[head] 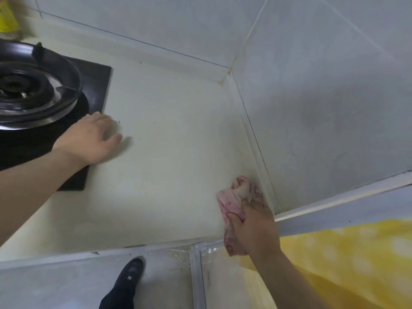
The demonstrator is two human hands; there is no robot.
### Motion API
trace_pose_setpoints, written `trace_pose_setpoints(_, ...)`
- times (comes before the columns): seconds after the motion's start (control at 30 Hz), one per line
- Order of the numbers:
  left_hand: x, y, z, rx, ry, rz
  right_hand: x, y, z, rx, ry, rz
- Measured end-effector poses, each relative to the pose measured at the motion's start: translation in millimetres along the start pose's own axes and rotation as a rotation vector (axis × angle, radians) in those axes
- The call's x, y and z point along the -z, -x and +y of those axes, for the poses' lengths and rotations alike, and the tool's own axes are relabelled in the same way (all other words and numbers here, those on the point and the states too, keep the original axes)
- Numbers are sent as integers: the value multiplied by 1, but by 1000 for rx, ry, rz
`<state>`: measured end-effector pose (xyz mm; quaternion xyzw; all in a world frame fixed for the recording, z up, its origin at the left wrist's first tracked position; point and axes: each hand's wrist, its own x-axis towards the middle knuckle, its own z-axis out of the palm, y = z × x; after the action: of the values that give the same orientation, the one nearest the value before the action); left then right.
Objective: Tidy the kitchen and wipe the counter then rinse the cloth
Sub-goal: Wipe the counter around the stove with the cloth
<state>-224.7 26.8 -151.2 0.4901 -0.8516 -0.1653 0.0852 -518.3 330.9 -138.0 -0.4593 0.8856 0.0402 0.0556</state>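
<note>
A crumpled cloth (pixel 236 197), mottled pink and off-white, is held at the front right corner of the worktop (pixel 167 130), just beside the strip where the right wall meets it. It is bunched into a twisted wad: one rounded, folded end is pushed out past the fingers (pixel 234 219) onto the pale surface, and the other end is seen below the right hand (pixel 256 230), past the front edge. The right hand's fingers are curled tightly round the cloth. The left hand (pixel 89 139) is laid palm down near the worktop's left part, across the right edge of the black hob (pixel 95 85), its fingers relaxed and holding nothing. A round burner (pixel 26 85) is set in the hob. A dark shoe (pixel 131 273) is seen on the floor below the front edge.
</note>
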Motion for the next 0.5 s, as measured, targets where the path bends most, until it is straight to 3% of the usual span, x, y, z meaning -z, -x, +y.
trace_pose_setpoints(0.3,2,1,3,-7,10,12,3,-27,-14,-86,-71,-37)
trace_pose_setpoints(0.5,-4,-3,-6,-19,7,18,6,-78,-29,-40,-59,41)
